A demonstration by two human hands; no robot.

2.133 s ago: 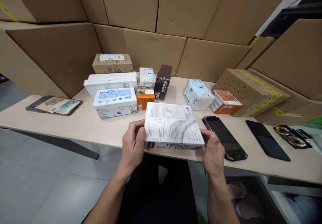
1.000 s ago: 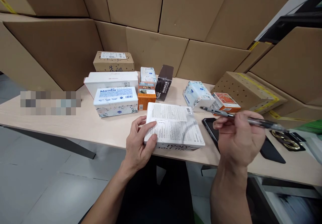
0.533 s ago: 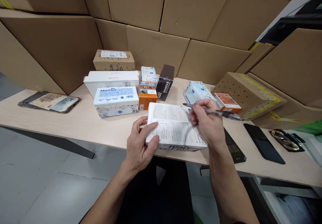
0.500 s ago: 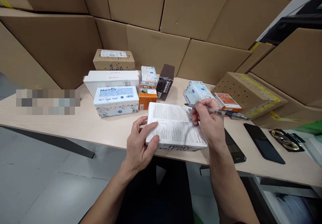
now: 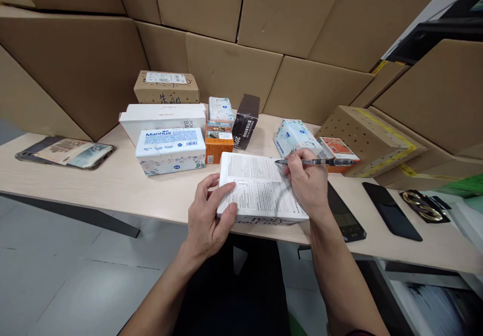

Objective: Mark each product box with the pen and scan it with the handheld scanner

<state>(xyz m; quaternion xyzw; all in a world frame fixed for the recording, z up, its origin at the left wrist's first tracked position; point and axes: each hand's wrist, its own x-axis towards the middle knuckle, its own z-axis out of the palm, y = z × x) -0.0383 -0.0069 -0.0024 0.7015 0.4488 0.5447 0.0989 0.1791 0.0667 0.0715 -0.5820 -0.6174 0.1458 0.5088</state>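
A white printed box (image 5: 260, 187), its upper face covered with small dark text, lies at the table's front edge. My left hand (image 5: 207, 218) grips its left front corner, thumb resting on the top face. A dark pen with a clear barrel (image 5: 337, 162) is pinched in my right hand (image 5: 311, 182). Its tip points left, close over the box's far right part; I cannot tell if it touches. The right hand rests against the right side of the box and partly hides it.
Behind the box stand Manhua tissue packs (image 5: 171, 150), an orange box (image 5: 219, 142), a dark box (image 5: 247, 120) and a cardboard parcel (image 5: 166, 87). Banknotes (image 5: 71, 153) lie at left. A tablet-like device (image 5: 345, 215), a black phone (image 5: 392, 210) and gold scissors (image 5: 420, 205) lie right.
The pen has swung more level, and its tip sits slightly lower and left. My right hand has shifted a little left. My left hand keeps its hold on the box.
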